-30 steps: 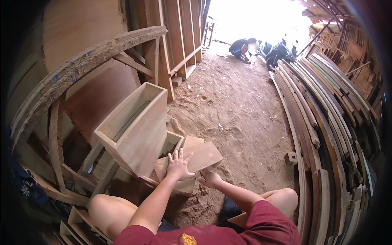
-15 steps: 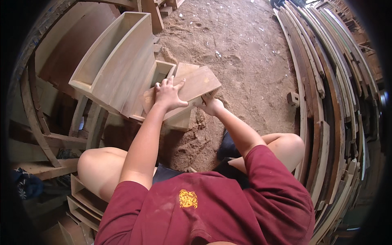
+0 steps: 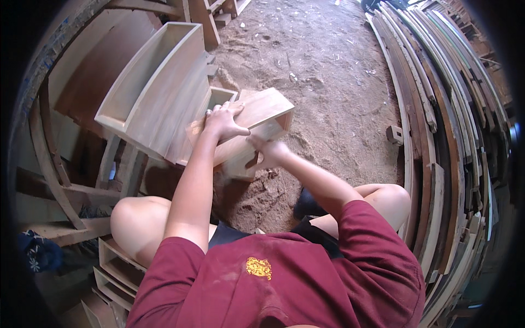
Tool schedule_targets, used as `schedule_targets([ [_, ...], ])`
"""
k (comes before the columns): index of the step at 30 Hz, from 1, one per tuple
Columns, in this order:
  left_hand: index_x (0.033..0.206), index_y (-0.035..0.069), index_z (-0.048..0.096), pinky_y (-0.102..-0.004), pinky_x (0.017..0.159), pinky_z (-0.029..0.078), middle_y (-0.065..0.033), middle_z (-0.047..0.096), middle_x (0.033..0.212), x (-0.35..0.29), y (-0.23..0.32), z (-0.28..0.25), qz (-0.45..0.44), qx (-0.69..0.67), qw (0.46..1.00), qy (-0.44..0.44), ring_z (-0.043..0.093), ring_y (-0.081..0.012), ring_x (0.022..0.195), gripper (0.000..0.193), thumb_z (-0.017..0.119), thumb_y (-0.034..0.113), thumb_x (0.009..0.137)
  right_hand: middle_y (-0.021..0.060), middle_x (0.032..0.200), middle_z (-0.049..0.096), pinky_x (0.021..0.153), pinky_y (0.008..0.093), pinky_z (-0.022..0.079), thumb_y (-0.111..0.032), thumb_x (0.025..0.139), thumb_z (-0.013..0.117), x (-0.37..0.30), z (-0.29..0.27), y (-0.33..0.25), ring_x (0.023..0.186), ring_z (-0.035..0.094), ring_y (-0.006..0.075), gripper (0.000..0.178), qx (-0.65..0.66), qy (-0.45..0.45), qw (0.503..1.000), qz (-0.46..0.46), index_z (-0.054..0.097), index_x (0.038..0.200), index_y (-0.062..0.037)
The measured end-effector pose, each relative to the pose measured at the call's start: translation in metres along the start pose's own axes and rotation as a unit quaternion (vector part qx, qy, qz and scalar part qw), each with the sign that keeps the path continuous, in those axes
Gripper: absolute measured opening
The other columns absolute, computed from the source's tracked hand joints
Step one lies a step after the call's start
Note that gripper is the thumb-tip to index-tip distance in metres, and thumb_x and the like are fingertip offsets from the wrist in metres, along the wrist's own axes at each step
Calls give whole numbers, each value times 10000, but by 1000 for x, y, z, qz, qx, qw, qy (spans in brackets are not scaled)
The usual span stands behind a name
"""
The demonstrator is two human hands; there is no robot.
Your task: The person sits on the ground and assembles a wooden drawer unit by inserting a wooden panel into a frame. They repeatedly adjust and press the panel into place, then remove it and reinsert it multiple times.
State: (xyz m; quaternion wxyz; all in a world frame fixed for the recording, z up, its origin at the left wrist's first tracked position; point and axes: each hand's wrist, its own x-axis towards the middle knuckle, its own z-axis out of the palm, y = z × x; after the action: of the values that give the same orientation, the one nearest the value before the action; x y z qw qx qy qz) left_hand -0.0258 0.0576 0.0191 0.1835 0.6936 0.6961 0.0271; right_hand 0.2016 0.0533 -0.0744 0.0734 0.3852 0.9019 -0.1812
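A small wooden box (image 3: pixel 265 106), open on the side towards me, lies on its side in front of me. My left hand (image 3: pixel 221 123) rests on its upper panel, fingers spread towards the far edge and the thumb stretched to the right. My right hand (image 3: pixel 268 152), slightly smeared by motion, is at the box's near side, its thumb and fingers apart with nothing seen in them. Beneath and behind the box stands another small wooden box (image 3: pixel 223 94), partly covered. A long curved wooden drawer (image 3: pixel 164 90) stands just left of my left hand.
Stacked long boards (image 3: pixel 432 136) line the right side. A curved wooden frame (image 3: pixel 46 142) stands at the left, and several small drawers (image 3: pixel 117 268) lie by my left knee. Sandy, dusty ground (image 3: pixel 328 82) stretches ahead. A small wood block (image 3: pixel 394 134) lies near the boards.
My right hand has moved left and nearer to me along the box, away from its right end. My left hand stays on the upper panel, and the box has tilted slightly.
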Motion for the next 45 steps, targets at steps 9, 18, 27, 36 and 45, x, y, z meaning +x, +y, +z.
schedule_targets([
  [9, 1506, 343, 567, -511, 1196, 334, -123, 468, 1591, 6, -5, 4, 1, -9, 1000, 25, 464, -335, 1413, 1051, 805, 656, 531, 212, 1496, 556, 1127, 460, 457, -963, 729, 519, 7, -53, -14, 1371, 564, 316, 1300, -164, -100, 981, 11, 312, 1598, -18],
  [18, 1552, 323, 509, -508, 1249, 254, -209, 359, 1650, 13, -9, -9, -5, -52, 998, -27, 363, -369, 1504, 1113, 802, 641, 526, 233, 1460, 563, 1202, 446, 345, -920, 856, 372, 41, -36, -32, 1476, 398, 373, 1178, -246, -96, 965, 5, 474, 1480, 74],
  [27, 1537, 289, 536, -484, 1250, 264, -132, 349, 1674, 19, -17, -5, -12, -51, 998, -31, 390, -363, 1484, 1075, 794, 638, 553, 318, 1337, 610, 1065, 439, 477, -873, 853, 461, 68, -62, -23, 1191, 636, 433, 1109, -113, -166, 979, 37, 516, 1398, 91],
  [36, 1552, 314, 511, -490, 1242, 276, -179, 354, 1661, 20, -23, -5, 5, -82, 996, -17, 384, -381, 1487, 1096, 781, 665, 549, 261, 1540, 468, 1228, 506, 257, -873, 809, 514, 79, -27, -63, 1458, 403, 421, 1090, -75, -118, 986, -94, 486, 1492, -24],
  [45, 1544, 283, 528, -494, 1247, 250, -222, 353, 1651, 17, -2, -6, -9, -72, 997, -17, 370, -384, 1494, 1080, 800, 623, 555, 262, 1463, 558, 1184, 496, 346, -875, 767, 552, 78, 27, -85, 1409, 490, 390, 1075, -30, 30, 990, -134, 594, 1397, -5],
])
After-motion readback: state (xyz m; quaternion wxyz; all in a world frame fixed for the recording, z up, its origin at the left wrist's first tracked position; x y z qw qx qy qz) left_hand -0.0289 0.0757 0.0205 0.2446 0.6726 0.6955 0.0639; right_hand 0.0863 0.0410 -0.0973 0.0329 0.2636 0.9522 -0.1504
